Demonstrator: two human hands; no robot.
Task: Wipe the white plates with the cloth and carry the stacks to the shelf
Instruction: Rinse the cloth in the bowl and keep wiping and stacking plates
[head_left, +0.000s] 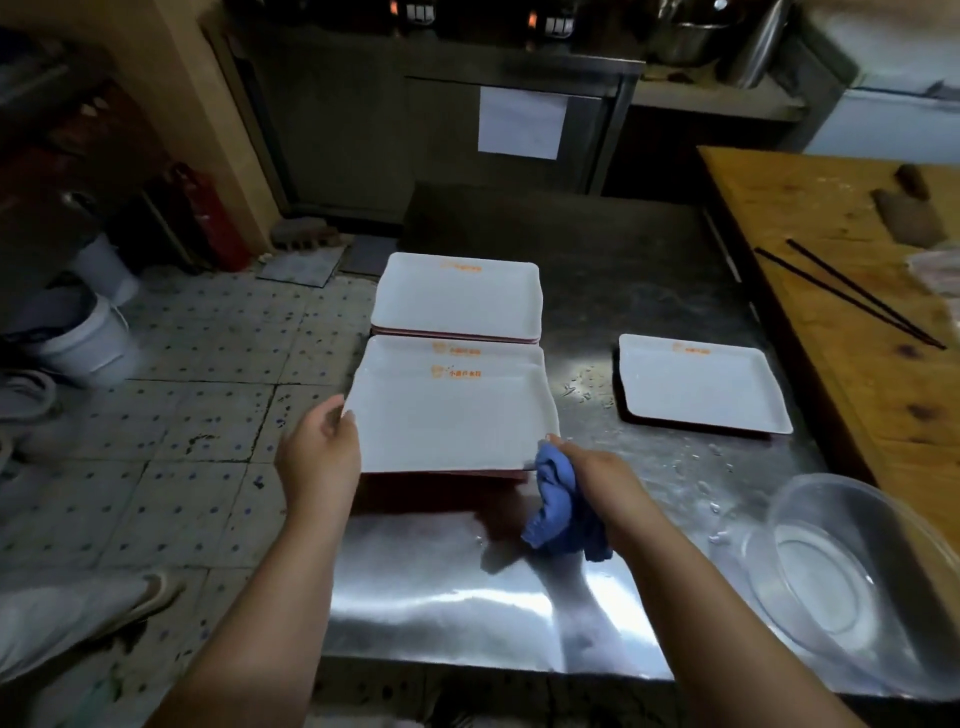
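A white rectangular plate (452, 421) with an orange logo is lifted slightly off the near stack (488, 349) on the steel table (467, 587). My left hand (319, 452) grips its left edge. My right hand (597, 480) holds a blue cloth (558, 506) and pinches the plate's near right corner. A second stack of white plates (457, 296) sits just behind. To the right on the table lies a single white plate (701, 382).
A clear plastic basin (852, 577) stands at the table's near right corner. A wooden board (852, 291) with black chopsticks (852, 293) and a cleaver (906, 208) runs along the right. White buckets (88, 338) stand on the tiled floor at left.
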